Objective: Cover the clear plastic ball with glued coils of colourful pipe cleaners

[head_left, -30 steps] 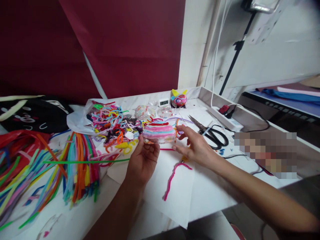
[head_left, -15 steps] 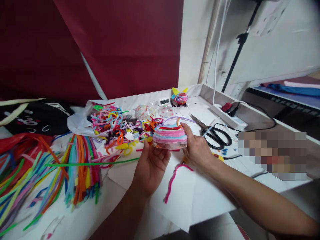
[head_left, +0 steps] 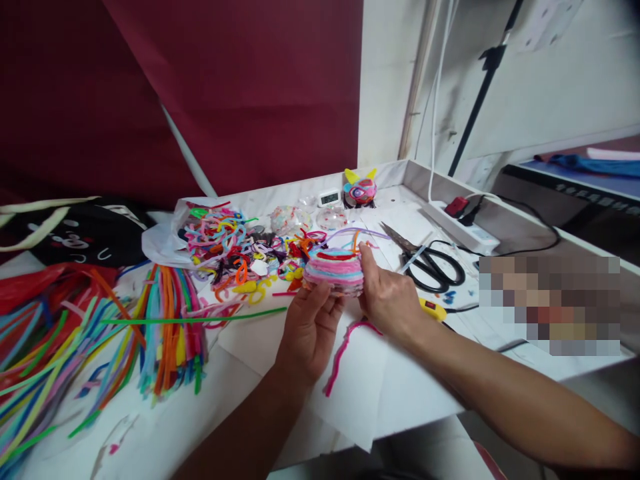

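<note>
Between my hands is a rounded craft piece (head_left: 333, 273) wrapped in pink, blue and white fuzzy pipe cleaners, with a red strip on top. My left hand (head_left: 313, 327) grips its lower left from below, thumb against the front. On the right side, my right hand (head_left: 393, 297) pinches it, forefinger near the top by a small orange pipe cleaner end. Just under the hands, a bent magenta pipe cleaner (head_left: 337, 367) lies on white paper (head_left: 350, 407). A long green pipe cleaner (head_left: 200, 321) stretches to the left of my left hand.
Black-handled scissors (head_left: 435, 267) and a yellow tool (head_left: 433, 309) lie at the right, near a power strip (head_left: 465, 230). Pipe cleaner scraps (head_left: 225, 240) spill from a plastic bag. Bundled pipe cleaners (head_left: 173, 333) lie left. A small clock (head_left: 329, 199) and horned figure (head_left: 361, 190) stand behind.
My left thumb has come up onto the front of the craft piece, and the left fingers have closed in. The piece has tilted slightly. The camera view has shifted a little.
</note>
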`<state>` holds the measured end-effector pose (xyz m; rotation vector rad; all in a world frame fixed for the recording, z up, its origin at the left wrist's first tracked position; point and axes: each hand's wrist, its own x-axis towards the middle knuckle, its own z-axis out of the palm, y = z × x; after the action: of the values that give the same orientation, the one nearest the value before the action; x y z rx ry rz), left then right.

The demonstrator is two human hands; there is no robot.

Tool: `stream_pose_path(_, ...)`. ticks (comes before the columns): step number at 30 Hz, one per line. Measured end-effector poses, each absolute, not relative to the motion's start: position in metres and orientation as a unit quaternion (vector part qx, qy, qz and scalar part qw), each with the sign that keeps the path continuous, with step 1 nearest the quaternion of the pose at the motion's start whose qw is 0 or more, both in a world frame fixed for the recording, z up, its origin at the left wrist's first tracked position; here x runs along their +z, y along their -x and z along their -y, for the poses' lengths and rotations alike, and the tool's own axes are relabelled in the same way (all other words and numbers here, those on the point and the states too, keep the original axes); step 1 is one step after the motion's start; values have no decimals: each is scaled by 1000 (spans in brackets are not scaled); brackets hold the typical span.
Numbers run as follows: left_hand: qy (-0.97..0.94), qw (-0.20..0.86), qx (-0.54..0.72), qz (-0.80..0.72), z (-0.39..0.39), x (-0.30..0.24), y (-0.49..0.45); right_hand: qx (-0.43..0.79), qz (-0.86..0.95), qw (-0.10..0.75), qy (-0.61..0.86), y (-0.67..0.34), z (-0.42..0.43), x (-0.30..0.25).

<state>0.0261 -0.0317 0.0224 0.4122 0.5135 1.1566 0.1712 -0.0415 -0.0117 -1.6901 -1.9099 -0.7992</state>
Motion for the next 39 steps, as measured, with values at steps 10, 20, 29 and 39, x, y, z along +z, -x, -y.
stream_pose_path(10,-214,759,534,-306,25,26,-29,-253,700,204,635,-173,41,-11)
stream_pose_path(20,-271,689,581,-340,-2,22,-2,-2,745,282,605,-221,53,19)
stream_pose_path(29,-228,704,567,-360,-10,10,5,61,721,2,690,-255,86,11)
stream_pose_path(39,-180,742,524,-377,-5,4,13,118,696,27,708,-266,88,3)
